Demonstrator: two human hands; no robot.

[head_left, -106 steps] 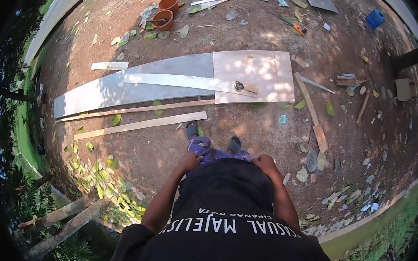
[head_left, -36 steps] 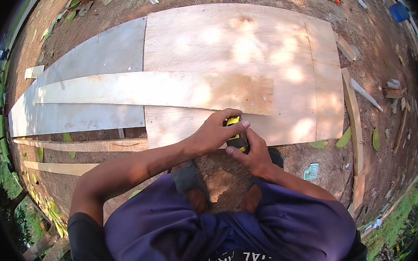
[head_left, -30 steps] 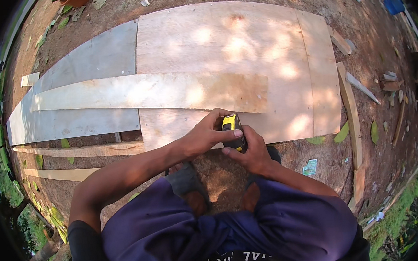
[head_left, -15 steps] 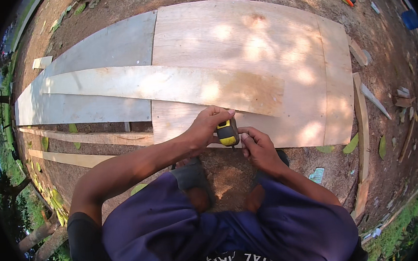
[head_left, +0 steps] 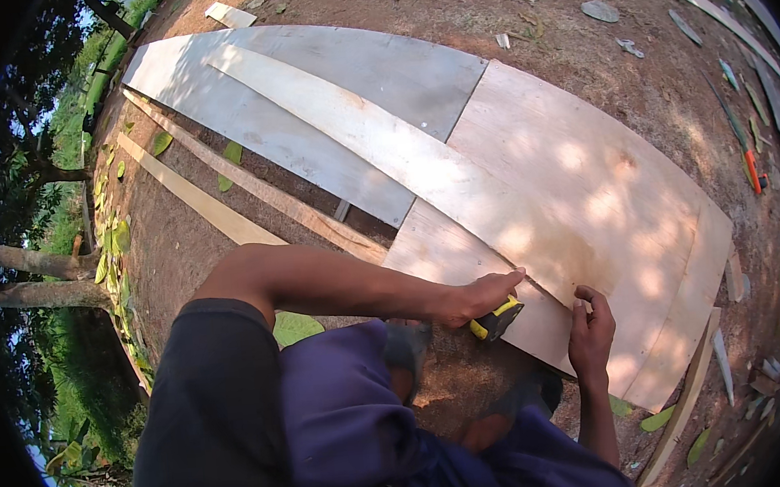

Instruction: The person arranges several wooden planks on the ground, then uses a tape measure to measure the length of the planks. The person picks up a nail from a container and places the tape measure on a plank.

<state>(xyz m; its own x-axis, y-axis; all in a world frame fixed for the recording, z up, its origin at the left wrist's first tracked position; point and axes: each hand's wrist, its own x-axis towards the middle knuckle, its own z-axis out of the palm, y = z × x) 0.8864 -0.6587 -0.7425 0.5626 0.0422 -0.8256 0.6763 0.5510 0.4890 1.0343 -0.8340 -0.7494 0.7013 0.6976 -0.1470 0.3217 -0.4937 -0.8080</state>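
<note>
My left hand [head_left: 479, 299] is closed round a yellow and black tape measure [head_left: 497, 320], held over the near edge of a plywood sheet [head_left: 464, 249]. Its thumb lies close to the edge of a long, tapering plywood strip [head_left: 353, 123], which rests slantwise across the sheet. At the strip's near end is my right hand [head_left: 592, 337], its fingers curled and the thumb close to the forefinger. Whether anything small is between those fingertips cannot be made out. No drawn-out tape blade shows between my hands.
A greyish panel [head_left: 303, 72] adjoins the plywood sheet at the far left. Two narrow wooden strips [head_left: 198, 193] lie on the ground beside it. Another wooden batten [head_left: 682, 408] is at the right. An orange-handled tool [head_left: 752, 169] and scraps lie on the dirt beyond.
My view has turned, so the boards now slant down to the right. My hands have moved apart; the tape measure stays in my left, while my right has come to the plywood strip's end.
</note>
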